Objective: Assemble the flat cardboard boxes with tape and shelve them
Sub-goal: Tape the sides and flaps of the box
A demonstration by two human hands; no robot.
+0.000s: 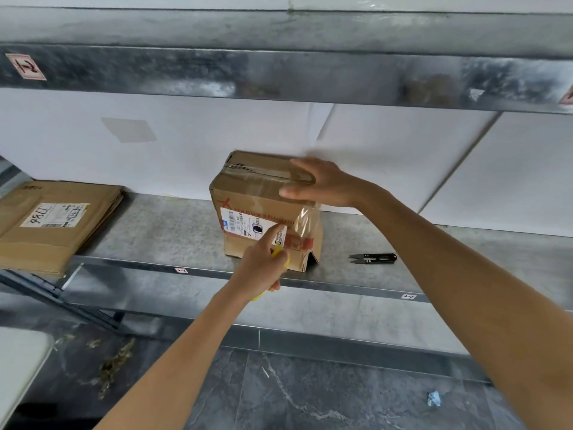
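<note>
Looks like a storeroom or small warehouse. Bare galvanised metal shelf (pixel 155 231) with small marked stickers (pixel 181 270) on its front edge. Above the shelf, another metal tier (pixel 279 72) carrying a red-framed label (pixel 26 66). On the shelf, flattened cartons (pixel 46 240) at the left end and a taped box (pixel 248 193) with shipping labels mid-shelf. Below the shelf, dark marbled floor (pixel 310 392).

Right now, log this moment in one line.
left hand: grips tape roll | right hand: presses box top | snips: on shelf, right of box
</note>
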